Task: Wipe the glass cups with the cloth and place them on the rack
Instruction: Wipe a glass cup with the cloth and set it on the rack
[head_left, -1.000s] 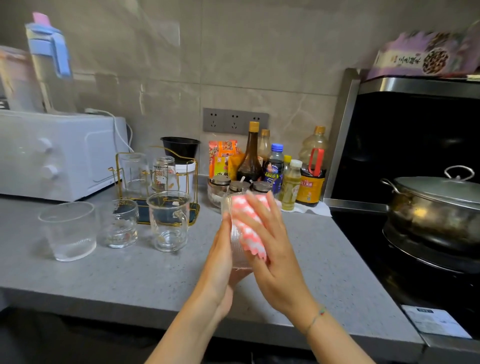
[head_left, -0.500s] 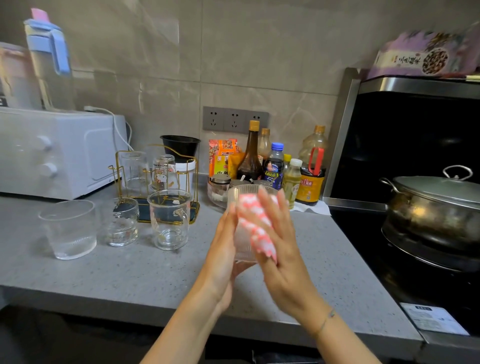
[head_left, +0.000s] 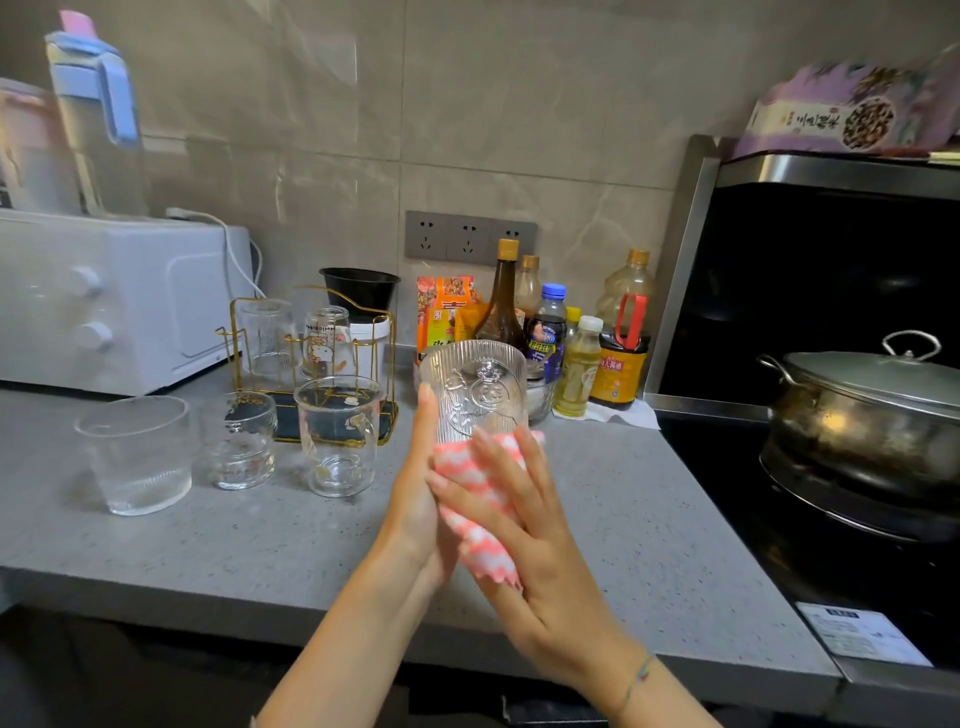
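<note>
Just right of the rack (head_left: 232, 332), the left hand (head_left: 413, 499) grips a ribbed cup (head_left: 475, 384), the right hand (head_left: 540, 571) wrapping the cloth (head_left: 483, 545) round its base (a mug (head_left: 337, 436) stands between cup and rack).

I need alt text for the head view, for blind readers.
The left hand holds a ribbed glass cup while the right hand wraps a pink cloth round its base. Three more cups stand by a gold rack.

Head view, down onto countertop (head_left: 208, 545)
</note>
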